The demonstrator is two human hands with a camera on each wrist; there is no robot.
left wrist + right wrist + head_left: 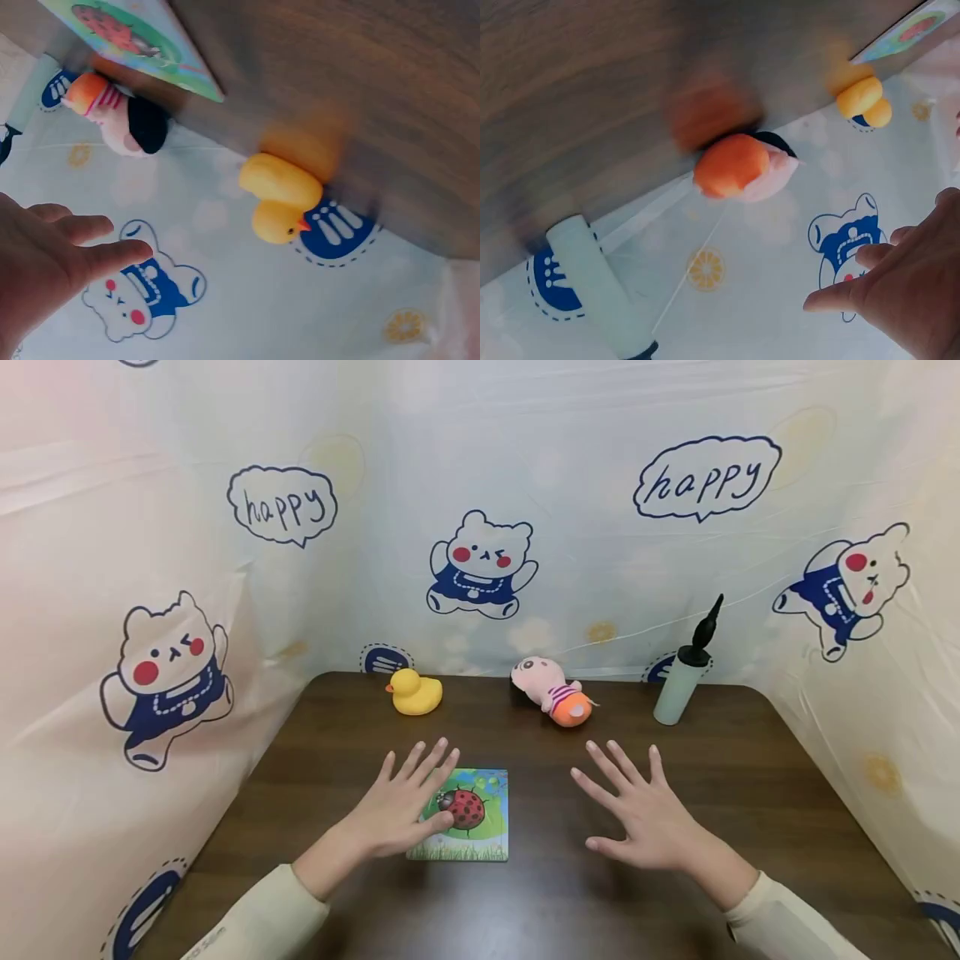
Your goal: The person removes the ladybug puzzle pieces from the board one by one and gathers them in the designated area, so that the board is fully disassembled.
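Observation:
My left hand (408, 806) hovers with spread fingers over the left part of a square ladybug picture board (480, 814), hiding some of it. To the right, my right hand (645, 814) is held above the brown table with its fingers spread and nothing in it. A yellow rubber duck (417, 693) stands at the back left. Behind and between the hands lies a pink plush toy (551, 689) with a striped top and an orange lower part. At the back right a pale green hand pump (678, 685) with a black handle stands upright.
The dark wooden table (360, 910) has rounded back corners. A pale curtain (585, 568) printed with bears and "happy" bubbles encloses it at the back and on both sides.

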